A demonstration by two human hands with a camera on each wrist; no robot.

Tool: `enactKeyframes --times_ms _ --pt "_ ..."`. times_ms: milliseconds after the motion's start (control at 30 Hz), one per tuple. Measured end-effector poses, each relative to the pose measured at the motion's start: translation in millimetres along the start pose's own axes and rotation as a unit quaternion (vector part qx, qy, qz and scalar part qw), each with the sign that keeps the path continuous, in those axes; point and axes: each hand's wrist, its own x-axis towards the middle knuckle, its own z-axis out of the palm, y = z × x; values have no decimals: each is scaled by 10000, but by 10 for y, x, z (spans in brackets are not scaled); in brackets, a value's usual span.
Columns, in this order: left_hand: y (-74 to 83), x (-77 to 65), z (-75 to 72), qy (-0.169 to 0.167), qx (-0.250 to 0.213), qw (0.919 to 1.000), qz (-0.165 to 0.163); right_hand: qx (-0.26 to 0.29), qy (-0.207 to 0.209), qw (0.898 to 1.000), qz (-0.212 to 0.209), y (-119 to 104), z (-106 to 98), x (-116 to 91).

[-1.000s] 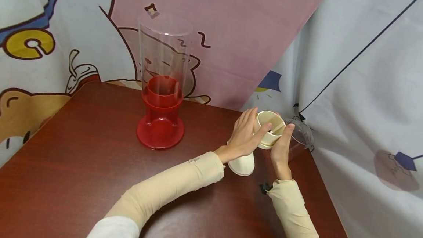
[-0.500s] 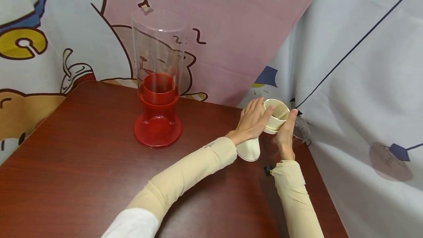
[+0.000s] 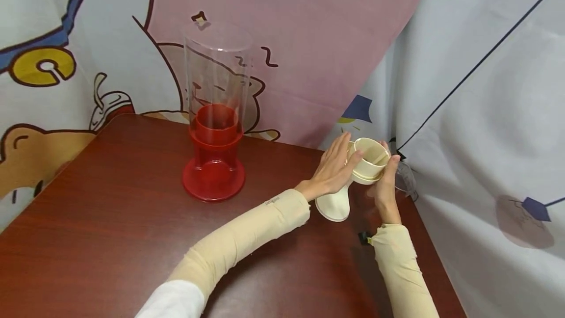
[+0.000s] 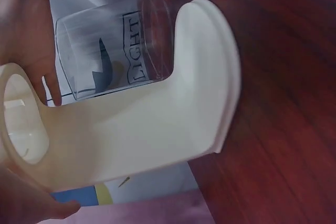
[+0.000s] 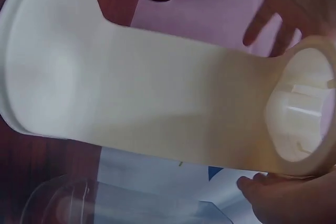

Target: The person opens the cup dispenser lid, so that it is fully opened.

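A cream plastic dispenser base (image 3: 334, 204), with a round cup-like top (image 3: 368, 166), a flat-sided neck and a wide foot, is between my two hands. My left hand (image 3: 328, 168) holds the left side of the cup top, fingers stretched along it and thumb by the rim. My right hand (image 3: 387, 185) holds the right side, thumb up at the rim and fingertips showing behind. The left wrist view shows the base's neck (image 4: 121, 129) running to its foot (image 4: 207, 77), close over the table; the right wrist view shows an opening (image 5: 302, 103) under the top.
A red base (image 3: 213, 178) with a tall clear tube (image 3: 218, 72) on it stands upright at the back left of the brown table (image 3: 110, 239). A clear container (image 4: 113, 48) lies behind the cream base, by the printed curtain (image 3: 476, 126) on the right.
Both hands have shifted the cream base slightly right and away from me, still holding its top from both sides. The red base and tube stay put; the head view moved a little.
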Motion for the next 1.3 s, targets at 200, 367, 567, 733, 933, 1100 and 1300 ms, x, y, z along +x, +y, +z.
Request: enactKeyframes --times_ms 200,367,567,733,933,1100,1300 --pt "92 -321 -110 -73 -285 9996 11 94 -227 9975 -660 -26 -131 -303" --pt "156 -580 -276 -192 -334 9990 216 334 -406 9957 -765 -98 -103 -596" --pt "124 -886 -567 -253 -656 9974 -187 317 -570 9960 -610 -147 32 -898" --pt "77 -1069 -731 -134 -918 9951 -353 210 -661 9958 -596 -140 123 -1077" --pt "72 -1219 -781 -272 -1124 9925 -391 330 -585 9950 -736 -127 249 -1222" --pt "56 -1358 -858 -310 -1203 9915 -388 215 -657 9946 -773 -121 360 -1293" --pt "5 -1487 -922 -278 -1321 9897 -475 92 -761 9949 -652 -109 455 -1340"
